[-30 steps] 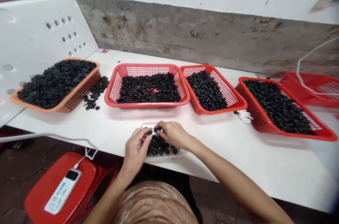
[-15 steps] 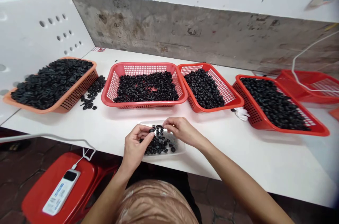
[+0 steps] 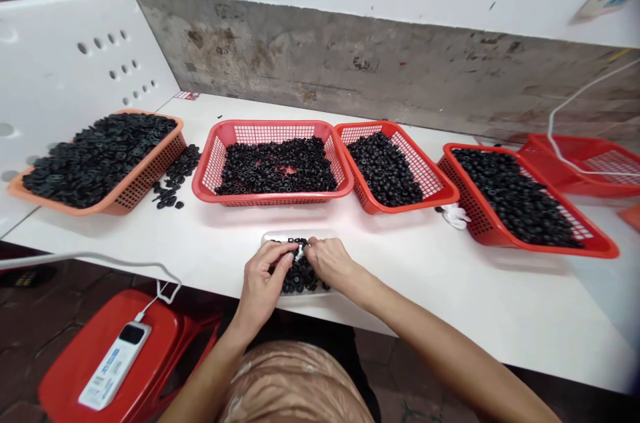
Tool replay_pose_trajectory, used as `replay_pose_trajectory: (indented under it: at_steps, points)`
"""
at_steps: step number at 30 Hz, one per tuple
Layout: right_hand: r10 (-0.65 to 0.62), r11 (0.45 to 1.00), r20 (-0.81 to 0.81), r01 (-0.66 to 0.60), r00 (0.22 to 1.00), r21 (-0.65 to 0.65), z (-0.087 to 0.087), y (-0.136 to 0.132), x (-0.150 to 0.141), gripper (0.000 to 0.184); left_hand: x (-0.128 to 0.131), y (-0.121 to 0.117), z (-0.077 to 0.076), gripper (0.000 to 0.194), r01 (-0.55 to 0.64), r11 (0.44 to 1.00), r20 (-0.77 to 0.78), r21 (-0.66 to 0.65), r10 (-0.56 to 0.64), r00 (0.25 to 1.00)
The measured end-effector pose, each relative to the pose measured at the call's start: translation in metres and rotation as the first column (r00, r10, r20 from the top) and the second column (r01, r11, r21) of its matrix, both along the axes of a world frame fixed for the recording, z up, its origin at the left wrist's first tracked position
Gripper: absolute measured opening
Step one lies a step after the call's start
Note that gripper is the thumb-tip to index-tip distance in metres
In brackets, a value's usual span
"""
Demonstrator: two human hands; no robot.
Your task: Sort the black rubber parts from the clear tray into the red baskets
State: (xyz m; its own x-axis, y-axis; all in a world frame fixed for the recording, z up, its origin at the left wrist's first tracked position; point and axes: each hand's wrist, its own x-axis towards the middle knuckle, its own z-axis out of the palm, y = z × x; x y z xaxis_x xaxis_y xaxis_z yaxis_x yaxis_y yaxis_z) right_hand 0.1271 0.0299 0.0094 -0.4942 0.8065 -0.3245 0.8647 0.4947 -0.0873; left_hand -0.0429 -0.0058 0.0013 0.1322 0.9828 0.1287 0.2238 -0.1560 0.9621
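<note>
A small clear tray (image 3: 273,237) lies at the near edge of the white table (image 3: 210,243), with a heap of small black rings (image 3: 299,277) in it. My left hand (image 3: 264,278) and my right hand (image 3: 332,263) meet over that heap. The fingertips of both hands are pinched together around a small black part with a pale glint, too small to name. Both wrists rest near the table's front edge.
Behind the tray stand an orange basket (image 3: 145,173) and three red baskets (image 3: 213,166) (image 3: 440,186) (image 3: 597,249), all filled with black rings. Loose rings (image 3: 175,179) lie between the first two. A further red basket (image 3: 600,166) with a white cable is at far right. A red stool (image 3: 150,349) with a power bank (image 3: 111,367) stands below left.
Both hands have come down and closer together over the clear tray, the fingertips now touching in the middle. The baskets have not moved.
</note>
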Motion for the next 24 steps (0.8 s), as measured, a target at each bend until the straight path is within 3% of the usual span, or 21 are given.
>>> replay_pose_trajectory:
  at_steps: [9, 14, 16, 20, 24]
  points:
    - [-0.067, 0.997, -0.192, 0.073, 0.979, 0.026, -0.01, -0.002, 0.013, 0.018, 0.0, -0.001, -0.002, 0.019, -0.003, 1.0, -0.016, -0.029, 0.003, 1.0]
    - [-0.102, 0.992, -0.392, 0.121, 0.914, 0.024, 0.013, -0.006, 0.02, 0.014, 0.001, -0.001, 0.001, 0.02, 0.028, 1.0, -0.077, 0.0, -0.028, 0.997]
    - [-0.141, 0.989, -0.507, 0.139, 0.85, -0.041, 0.024, -0.008, 0.023, 0.013, 0.004, -0.002, 0.003, 0.023, 0.053, 0.997, -0.13, 0.051, -0.046, 0.99]
    - [-0.317, 0.944, -0.705, 0.141, 0.634, -0.298, 0.032, -0.013, 0.028, 0.01, 0.009, -0.003, 0.009, 0.019, 0.083, 0.989, -0.177, 0.124, -0.06, 0.982]
    - [-0.426, 0.899, -0.747, 0.146, 0.511, -0.413, 0.024, -0.018, 0.028, 0.011, 0.009, -0.004, 0.012, 0.014, 0.043, 0.999, -0.105, 0.033, -0.04, 0.994]
